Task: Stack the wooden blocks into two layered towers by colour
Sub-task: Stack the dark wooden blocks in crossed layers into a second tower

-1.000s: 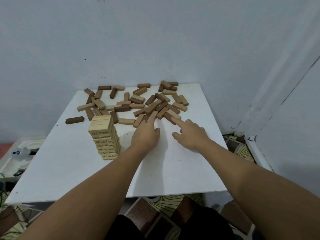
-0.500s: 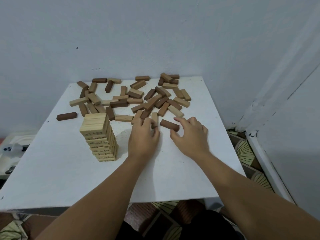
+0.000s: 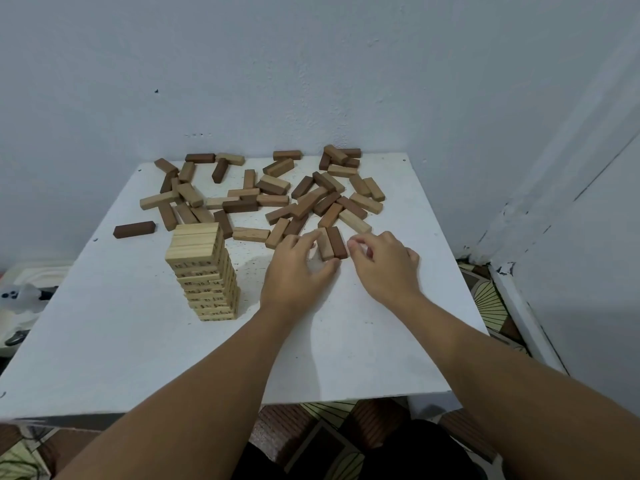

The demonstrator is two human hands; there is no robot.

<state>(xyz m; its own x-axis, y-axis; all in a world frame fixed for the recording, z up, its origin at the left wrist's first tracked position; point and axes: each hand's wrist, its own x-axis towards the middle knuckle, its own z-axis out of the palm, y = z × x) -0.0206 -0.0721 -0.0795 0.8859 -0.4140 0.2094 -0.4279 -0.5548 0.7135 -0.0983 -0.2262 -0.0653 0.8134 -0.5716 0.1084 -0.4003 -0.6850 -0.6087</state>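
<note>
A tall tower of light wooden blocks (image 3: 204,271) stands left of centre on the white table (image 3: 346,348). Loose mid-brown, dark and light blocks (image 3: 277,195) lie scattered across the far half. Two blocks lie side by side in front of that pile: a mid-brown block (image 3: 323,244) and a dark brown block (image 3: 337,242). My left hand (image 3: 298,271) grips the mid-brown one, fingers on its left side and thumb at the pair's near end. My right hand (image 3: 384,265) has curled fingertips and thumb against the dark block's right side.
A lone dark block (image 3: 134,229) lies apart at the far left. Walls close in behind and on the right of the table. Left of the table sits a white object (image 3: 20,292). Patterned floor (image 3: 485,303) shows at right and below.
Both hands drew back from the pile. The right hand dragged a dark block nearer and turned it lengthwise; the left brought a mid-brown block alongside, so the two now lie together.
</note>
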